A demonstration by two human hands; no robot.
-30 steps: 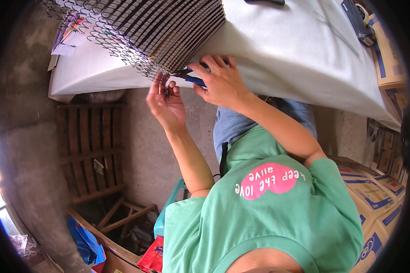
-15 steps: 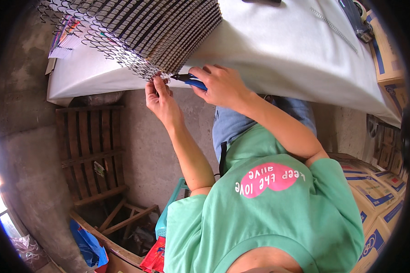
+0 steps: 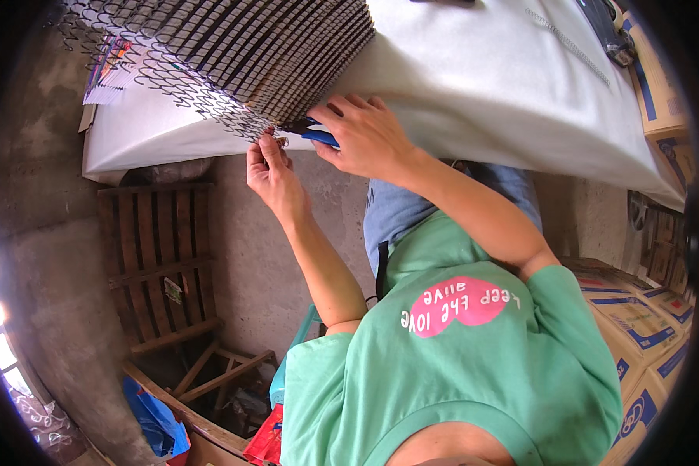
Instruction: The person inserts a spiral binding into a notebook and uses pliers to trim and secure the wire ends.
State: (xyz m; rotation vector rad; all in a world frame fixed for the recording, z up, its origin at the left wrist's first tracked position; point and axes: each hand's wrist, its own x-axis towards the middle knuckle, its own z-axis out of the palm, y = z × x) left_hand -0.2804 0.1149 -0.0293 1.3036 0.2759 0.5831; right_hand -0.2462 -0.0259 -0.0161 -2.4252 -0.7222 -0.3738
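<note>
A tall stack of spiral-bound notebooks [image 3: 264,58] lies at the table's front left, its black binding coils facing up and their loose ends sticking out to the left and front. At the front corner of the stack, my left hand [image 3: 278,182] pinches a coil end [image 3: 281,142] between thumb and fingers. My right hand [image 3: 371,138] grips blue-handled pliers [image 3: 320,137], with their dark jaws against the coils just right of my left fingertips. The jaw tips are partly lost among the wires, so I cannot tell whether they bite on one.
The table has a white cloth [image 3: 458,93]. A loose coil [image 3: 568,45] and a dark tool [image 3: 610,35] lie at its far right. Cardboard boxes [image 3: 637,318] stand at the right. Below left are a wooden slatted frame [image 3: 159,264] and a blue bag [image 3: 155,415].
My right hand and the pliers have shifted slightly left and up, bringing the jaws deeper against the coils. My left hand keeps nearly the same place.
</note>
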